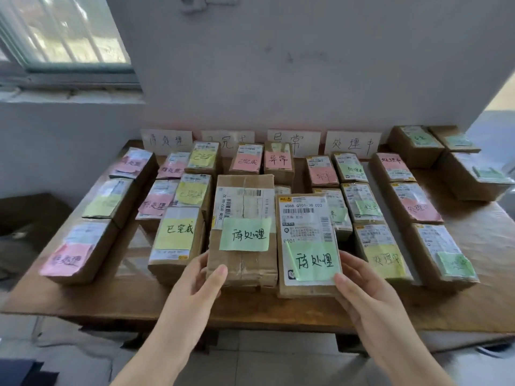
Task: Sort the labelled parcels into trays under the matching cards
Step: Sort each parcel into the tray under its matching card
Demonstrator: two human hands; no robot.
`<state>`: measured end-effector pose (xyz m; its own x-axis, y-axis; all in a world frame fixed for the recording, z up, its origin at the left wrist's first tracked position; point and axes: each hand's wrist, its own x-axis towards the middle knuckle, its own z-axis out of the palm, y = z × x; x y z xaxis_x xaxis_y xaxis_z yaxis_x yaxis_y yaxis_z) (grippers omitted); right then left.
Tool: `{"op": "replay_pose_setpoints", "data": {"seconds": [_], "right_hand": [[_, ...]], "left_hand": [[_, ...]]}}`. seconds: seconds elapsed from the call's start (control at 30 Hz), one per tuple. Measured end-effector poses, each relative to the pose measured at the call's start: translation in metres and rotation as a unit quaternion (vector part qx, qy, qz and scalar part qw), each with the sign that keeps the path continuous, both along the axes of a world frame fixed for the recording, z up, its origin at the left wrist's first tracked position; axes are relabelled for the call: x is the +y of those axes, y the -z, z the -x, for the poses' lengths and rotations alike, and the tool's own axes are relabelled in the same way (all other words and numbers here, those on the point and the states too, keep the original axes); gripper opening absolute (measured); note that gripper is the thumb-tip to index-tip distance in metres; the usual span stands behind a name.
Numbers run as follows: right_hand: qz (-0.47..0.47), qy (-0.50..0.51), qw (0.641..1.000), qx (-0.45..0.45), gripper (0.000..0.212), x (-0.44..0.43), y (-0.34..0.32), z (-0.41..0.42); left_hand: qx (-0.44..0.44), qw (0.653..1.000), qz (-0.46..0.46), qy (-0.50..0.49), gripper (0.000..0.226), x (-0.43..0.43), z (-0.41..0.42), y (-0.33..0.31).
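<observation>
So: brown wooden table [278,310] against a pale grey wall [306,65], covered in rows of brown cardboard parcels with coloured sticky notes. Four white handwritten cards [352,144] stand along the table's far edge, well beyond the fingertips.

Left hand [202,277] grips the near-left corner of the large taped cardboard parcel with a green note [243,218]; thumb on top, other fingers wrapped onto its left side. That parcel sits above others, but what bears it is hidden.

Right hand [362,285] grips the flat cardboard parcel with a white shipping label and green note [308,238] at its near-right corner, thumb on the label, fingers along the right edge. The two held parcels sit side by side, edges touching or nearly so (can't tell which).

Just left of the left fingers: cardboard parcel with a yellow note [177,238]. Further left, near the table edge: cardboard parcel with a pink note [75,252]. Just right of the right fingers: another cardboard parcel, yellow note low on its label [380,252], then one with a small green note [443,254].

No trays discernible under the parcels.
</observation>
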<state>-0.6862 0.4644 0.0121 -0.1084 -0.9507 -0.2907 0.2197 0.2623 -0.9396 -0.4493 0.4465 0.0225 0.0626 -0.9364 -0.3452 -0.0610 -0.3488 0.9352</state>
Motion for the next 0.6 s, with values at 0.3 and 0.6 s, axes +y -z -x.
{"op": "replay_pose_setpoints", "data": {"seconds": [0.3,0.6], "right_hand": [[-0.017,0.008,0.999,-0.027,0.103,-0.013,-0.003,-0.076],[-0.02,-0.005,1.0,-0.016,0.04,-0.084,-0.008,-0.099]], "left_hand": [[0.015,1.0,-0.016,-0.002,0.02,-0.022,-0.075,0.003],[0.02,0.999,-0.028,-0.035,0.018,-0.074,-0.101,0.001]]}}
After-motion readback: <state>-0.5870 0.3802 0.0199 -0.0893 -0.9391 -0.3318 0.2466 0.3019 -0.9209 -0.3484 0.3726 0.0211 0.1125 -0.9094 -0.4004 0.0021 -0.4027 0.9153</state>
